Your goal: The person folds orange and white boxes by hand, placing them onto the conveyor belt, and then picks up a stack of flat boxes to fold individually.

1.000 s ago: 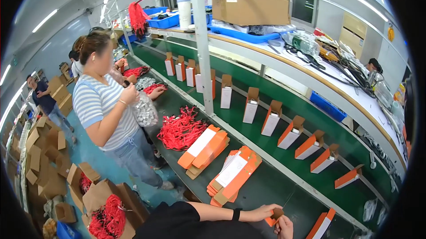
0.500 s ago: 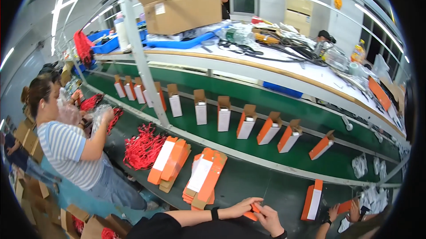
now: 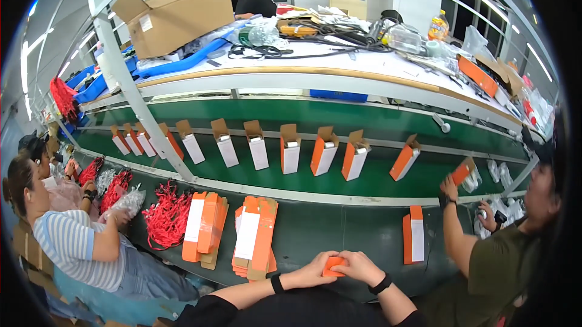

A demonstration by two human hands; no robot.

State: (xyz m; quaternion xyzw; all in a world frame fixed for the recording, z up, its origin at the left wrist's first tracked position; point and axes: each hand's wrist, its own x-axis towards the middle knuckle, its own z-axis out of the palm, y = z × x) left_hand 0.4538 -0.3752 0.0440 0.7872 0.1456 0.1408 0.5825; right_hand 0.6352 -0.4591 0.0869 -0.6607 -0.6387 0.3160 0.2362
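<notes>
Close to my body, both hands are closed on an orange cardboard box point(image 3: 333, 266), of which only a small part shows. My left hand point(image 3: 311, 273) grips its left side, and my right hand point(image 3: 362, 267) presses it from the right with the thumb across it. Just left of my hands lies a stack of flattened orange and white boxes point(image 3: 263, 236). A second flattened stack point(image 3: 207, 224) is beside it. To the right of my hands, a folded-up orange and white box point(image 3: 414, 236) stands upright on the dark bench.
Beyond the bench, a green conveyor point(image 3: 242, 175) carries several upright boxes with flaps raised. Red cords point(image 3: 165, 215) are heaped at left. A co-worker's hand point(image 3: 449, 188) at right holds an orange box over the conveyor. Another person point(image 3: 91, 224) works at left. A metal post point(image 3: 130, 78) rises ahead.
The view has turned right. My hands have closed in around the orange box, which shows more now. The right co-worker's orange box has gone from the bench to over the conveyor.
</notes>
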